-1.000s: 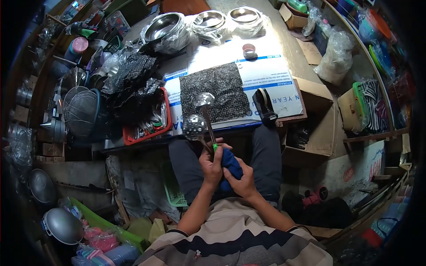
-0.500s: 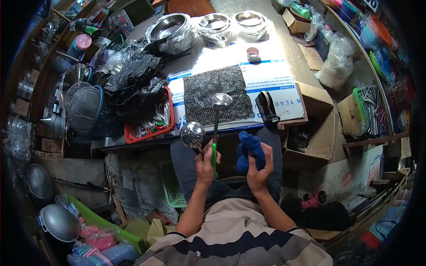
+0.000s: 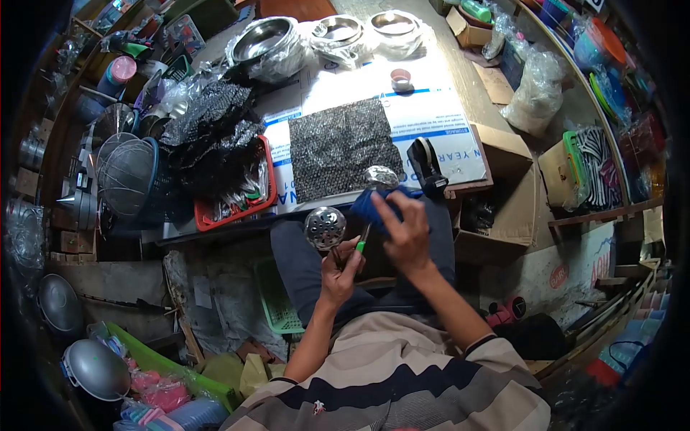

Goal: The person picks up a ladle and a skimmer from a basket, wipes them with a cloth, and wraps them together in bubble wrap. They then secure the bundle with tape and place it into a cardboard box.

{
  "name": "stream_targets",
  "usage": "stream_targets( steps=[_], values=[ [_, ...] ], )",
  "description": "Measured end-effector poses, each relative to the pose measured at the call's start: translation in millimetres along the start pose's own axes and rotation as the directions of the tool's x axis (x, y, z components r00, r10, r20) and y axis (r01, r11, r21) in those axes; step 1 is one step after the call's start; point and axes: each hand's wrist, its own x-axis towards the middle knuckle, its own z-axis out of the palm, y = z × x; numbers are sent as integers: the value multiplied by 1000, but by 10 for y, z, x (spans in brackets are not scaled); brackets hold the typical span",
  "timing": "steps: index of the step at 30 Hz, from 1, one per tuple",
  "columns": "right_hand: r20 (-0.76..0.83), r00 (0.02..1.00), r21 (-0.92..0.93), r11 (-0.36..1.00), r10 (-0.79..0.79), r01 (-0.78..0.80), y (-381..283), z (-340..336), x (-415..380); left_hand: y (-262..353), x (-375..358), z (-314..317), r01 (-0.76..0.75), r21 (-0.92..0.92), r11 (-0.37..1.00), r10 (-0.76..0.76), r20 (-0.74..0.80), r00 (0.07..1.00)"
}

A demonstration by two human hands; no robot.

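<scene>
Blue cloth [image 3: 374, 205] raised onto ladle [image 3: 379, 177], under fingers [image 3: 392, 208]

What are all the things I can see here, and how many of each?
ladle: 1, silver with green handle, held up before the table edge
perforated skimmer: 1, silver, in the same hand
cloth: 1, blue, pressed on the ladle
black mesh sheet: 1, on the table
steel bowls: 3, silver, plastic-wrapped, far edge
red tray: 1, left of the sheet
tape dispenser: 1, black, right of the sheet
wire strainer: 1, grey, far left
left hand: grips both handles
right hand: holds the cloth
</scene>
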Motion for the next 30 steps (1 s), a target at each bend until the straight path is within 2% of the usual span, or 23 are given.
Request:
stream_targets(
  steps=[2, 4, 8, 10, 11, 14, 16, 18, 21, 24, 25, 26, 27, 28, 29, 30],
  values=[
    [27, 999, 10, 1000, 26, -26, 65, -21, 64, 30, -45, 53, -4, 34, 999, 3, 24, 1000],
    [50, 998, 14, 999, 48, -49, 72, -12, 52, 0, -77, 79, 61, -13, 998, -61, -37, 997],
    [96, 995, 261, 965, -12, -13, -146, 59, -263, -45, -77, 65, 81, -104, 991, -94, -131, 987],
    [145, 989, 325, 944, 6, -54, -343, 54, -406, -89, -61, -26, -45, 10, 999, 46, -191, 981],
    [157, 987, 321, 943, 38, -88, -375, 79, -451, -81, -87, -87, 4, 32, 999, 0, -140, 990],
    [154, 988, 249, 967, 19, -57, -241, 49, -327, -92, -105, -58, 35, 63, 997, -25, -145, 989],
    [128, 989, 148, 985, 74, -93, -85, 79, -177, -56, -106, -25, 63, 86, 994, -51, -136, 989],
    [113, 981, 157, 972, 161, -177, 95, -18, 27, -21, -80, -11, 87, 108, 990, -73, -128, 989],
    [-128, 968, 202, 961, 218, -190, 288, -264, 354, -5, -61, -54, 143, 180, 973, -123, -117, 986],
    [-214, 960, 249, 960, 181, -125, 297, -307, 454, -57, -96, -93, 188, 262, 947, -163, -115, 980],
    [-142, 982, 279, 957, 121, -78, 214, -320, 454, -58, -111, -67, 95, 357, 929, -64, -98, 993],
    [-11, 1000, 302, 953, -3, 7, 140, -365, 475, -62, -111, -46, -2, 447, 895, 37, -70, 997],
    [62, 997, 207, 977, -56, 42, 23, -392, 475, -86, -131, -41, -6, 446, 895, 37, -61, 997],
    [140, 985, 114, 990, -99, 83, -54, -404, 462, -118, -180, -53, -117, 513, 850, 152, -28, 988],
    [137, 986, 112, 991, -91, 76, 5, -340, 422, -139, -230, -74, -221, 574, 788, 261, 12, 965],
    [187, 982, 235, 971, 1, -46, 123, -210, 371, -125, -251, -93, -222, 575, 787, 260, 17, 965]
  ],
)
